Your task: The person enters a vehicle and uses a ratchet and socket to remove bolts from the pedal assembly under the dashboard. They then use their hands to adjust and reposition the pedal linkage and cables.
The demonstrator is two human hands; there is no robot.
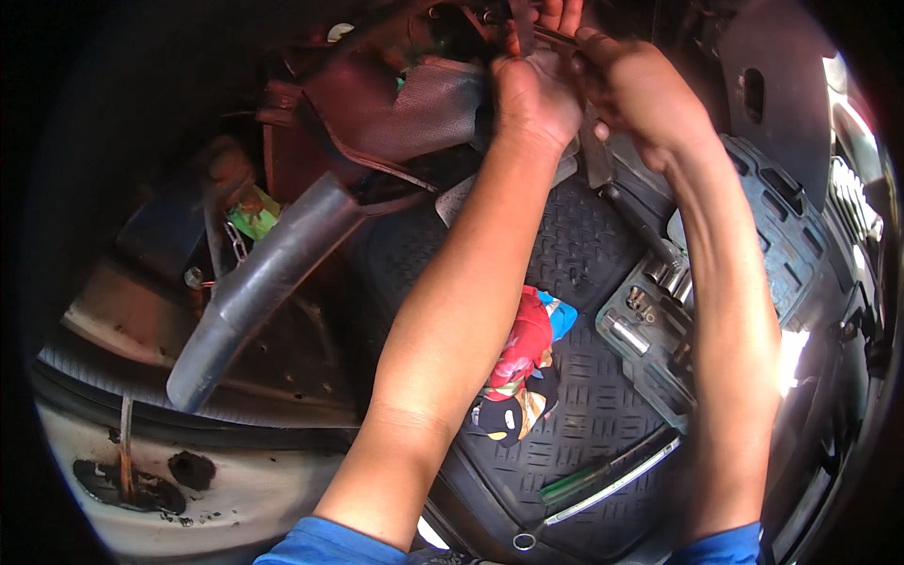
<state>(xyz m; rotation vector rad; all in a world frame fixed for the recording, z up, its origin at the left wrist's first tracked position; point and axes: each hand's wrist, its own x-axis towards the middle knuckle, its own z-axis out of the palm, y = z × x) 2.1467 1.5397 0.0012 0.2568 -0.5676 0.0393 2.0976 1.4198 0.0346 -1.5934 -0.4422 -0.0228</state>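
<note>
Both hands reach up under the dashboard at the top. My left hand (pixel 539 94) shows its palm, with the thumb apart from the raised fingers. A dark metal bar (pixel 521 21) passes in front of it, and some of its fingers are hidden. Beside it, my right hand (pixel 645 99) is closed, its thumb and fingers pinching a thin dark metal rod (pixel 554 36) that points toward the left palm. The rod's far end is hard to make out. Just below the hands hangs a dark pedal arm (pixel 596 155).
An opened grey socket case (pixel 650 372) with metal sockets lies on the right of the black floor mat (pixel 603 386). A colourful cloth (pixel 523 348) is crumpled on the mat, near a ring-ended wrench (pixel 603 490). A grey lever sleeve (pixel 264 292) slants across the left.
</note>
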